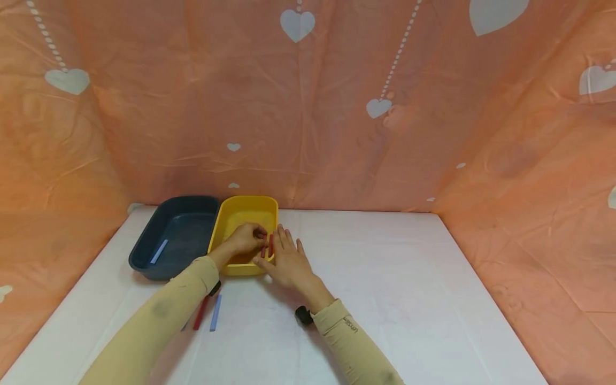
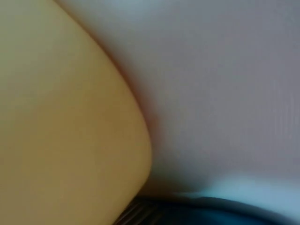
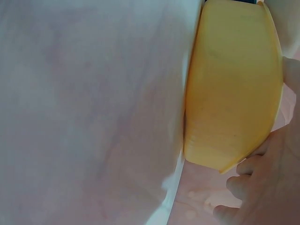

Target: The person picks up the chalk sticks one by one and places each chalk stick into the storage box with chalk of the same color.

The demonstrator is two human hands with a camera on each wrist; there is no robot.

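A yellow tray (image 1: 243, 271) stands at the back left of the white table. Inside its right side, my left hand (image 1: 246, 239) pinches a thin red strip (image 1: 263, 251), partly covered by the fingers. Another red strip (image 1: 271, 245) stands close beside it along the tray's right wall. My right hand (image 1: 289, 264) lies at the tray's right rim with straight fingers and the thumb reaching over the near corner. In the right wrist view, that hand (image 3: 274, 180) is beside the tray's outer wall (image 3: 234, 89). The left wrist view holds mostly blurred skin.
A dark blue-grey tray (image 1: 180, 240) adjoins the yellow one on the left and holds a pale blue strip (image 1: 159, 252). Below the left forearm lie a red strip (image 1: 201, 314) and a blue strip (image 1: 215, 313). Orange cloth (image 1: 337, 160) with hearts hangs behind the table.
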